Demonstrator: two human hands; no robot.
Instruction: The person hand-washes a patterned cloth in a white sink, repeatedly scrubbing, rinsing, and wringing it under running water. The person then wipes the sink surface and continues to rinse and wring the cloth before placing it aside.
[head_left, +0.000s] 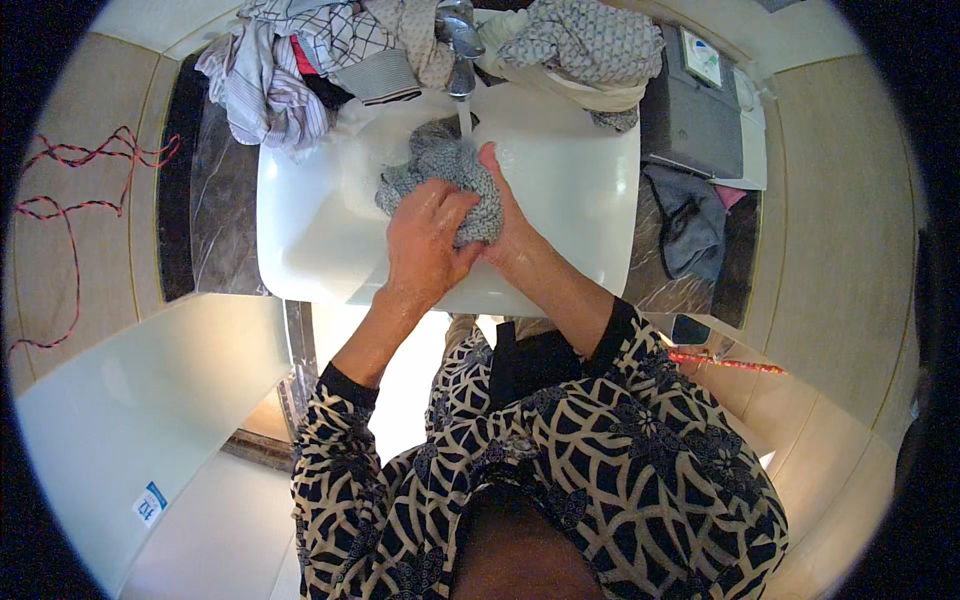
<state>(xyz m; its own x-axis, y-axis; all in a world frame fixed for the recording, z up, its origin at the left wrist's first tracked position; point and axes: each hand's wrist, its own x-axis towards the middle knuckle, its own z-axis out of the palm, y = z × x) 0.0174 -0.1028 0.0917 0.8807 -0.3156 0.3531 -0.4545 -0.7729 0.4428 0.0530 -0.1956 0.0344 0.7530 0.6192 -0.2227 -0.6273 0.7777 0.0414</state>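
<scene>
A wet grey knitted cloth item (450, 161) is bunched between my two hands over a white washbasin (577, 247). My left hand (427, 232) grips it from the near left side, fingers curled over the knit. My right hand (506, 214) holds its right side, with the thumb or a finger pointing up toward the tap. Water runs from the chrome tap (460, 67) onto the far part of the knit. The cloth hides parts of both hands.
Striped and checked clothes (281, 97) lie on the basin's back left edge, and a patterned knit bundle (585, 45) on its back right. A grey box (697, 112) and a dark grey cloth (686, 221) rest on the marble counter (225, 202).
</scene>
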